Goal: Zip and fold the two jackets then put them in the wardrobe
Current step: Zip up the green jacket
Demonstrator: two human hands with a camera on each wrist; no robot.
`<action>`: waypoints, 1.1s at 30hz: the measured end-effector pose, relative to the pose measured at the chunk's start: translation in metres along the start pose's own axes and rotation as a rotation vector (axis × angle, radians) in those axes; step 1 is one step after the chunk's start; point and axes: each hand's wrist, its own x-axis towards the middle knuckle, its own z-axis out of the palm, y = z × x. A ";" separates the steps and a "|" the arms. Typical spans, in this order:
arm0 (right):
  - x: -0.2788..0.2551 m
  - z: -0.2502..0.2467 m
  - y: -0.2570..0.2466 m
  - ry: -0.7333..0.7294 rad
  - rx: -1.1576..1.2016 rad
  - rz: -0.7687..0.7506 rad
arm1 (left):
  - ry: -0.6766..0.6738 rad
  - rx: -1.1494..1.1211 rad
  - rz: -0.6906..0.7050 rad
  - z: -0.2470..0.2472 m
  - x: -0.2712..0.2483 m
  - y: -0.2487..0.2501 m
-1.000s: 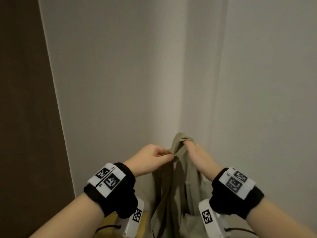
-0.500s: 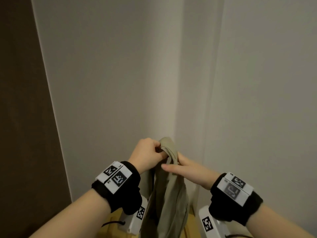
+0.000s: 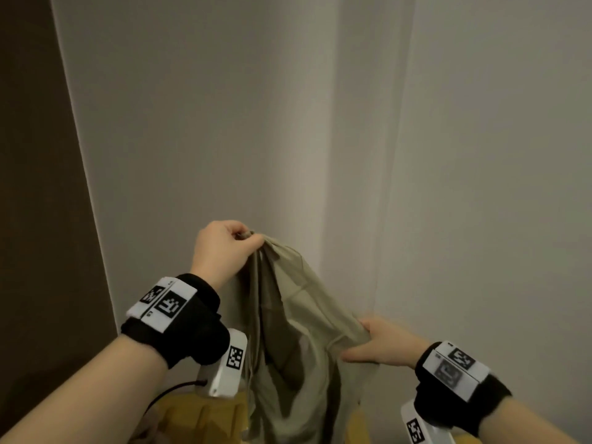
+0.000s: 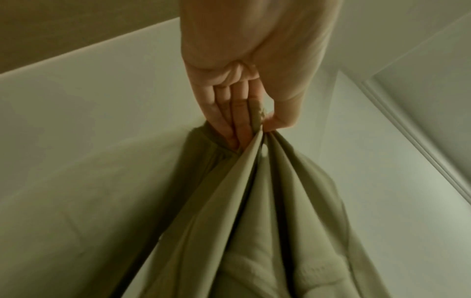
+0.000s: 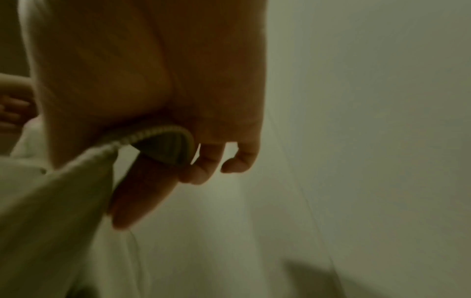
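A beige jacket (image 3: 298, 318) hangs in the air in front of a wall corner. My left hand (image 3: 224, 248) grips a bunched upper part of it; in the left wrist view the fingers (image 4: 237, 121) curl round the gathered cloth (image 4: 254, 201). My right hand (image 3: 378, 344) is lower and to the right and pinches a side edge of the jacket. In the right wrist view a ribbed hem (image 5: 158, 133) lies between thumb and fingers (image 5: 198, 171). A mustard-yellow garment (image 3: 198, 418) lies below, partly hidden by the jacket and my left wrist.
Pale walls (image 3: 192, 123) meet in a corner straight ahead. A dark brown panel (image 3: 32, 187) runs down the left edge. The surface under the garments is hidden.
My hands, close together at the jacket's top, have parted. The left lifted the jacket higher; the right slid down and right along the edge, spreading the cloth.
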 end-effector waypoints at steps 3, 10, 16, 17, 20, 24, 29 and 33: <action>0.002 -0.001 0.008 0.142 0.065 0.057 | 0.034 0.022 -0.012 -0.005 0.002 -0.002; 0.006 -0.016 0.008 0.362 0.073 0.081 | 0.046 0.085 -0.032 -0.009 0.000 -0.012; 0.011 -0.035 -0.003 0.542 0.326 0.097 | -0.067 0.150 0.020 -0.011 -0.003 -0.014; 0.012 -0.038 -0.005 0.558 0.357 0.107 | -0.062 0.108 0.027 -0.012 -0.005 -0.013; 0.016 -0.040 -0.012 0.563 0.376 0.133 | -0.054 0.049 0.080 -0.015 -0.012 -0.006; 0.020 -0.033 -0.023 0.572 0.386 0.103 | -0.118 0.033 0.169 -0.015 -0.016 0.003; 0.021 -0.031 -0.049 0.624 0.511 -0.070 | -0.312 -0.045 0.132 -0.001 -0.025 0.014; 0.019 -0.025 -0.080 0.592 0.503 -0.219 | -0.448 -0.076 0.095 0.019 -0.038 0.025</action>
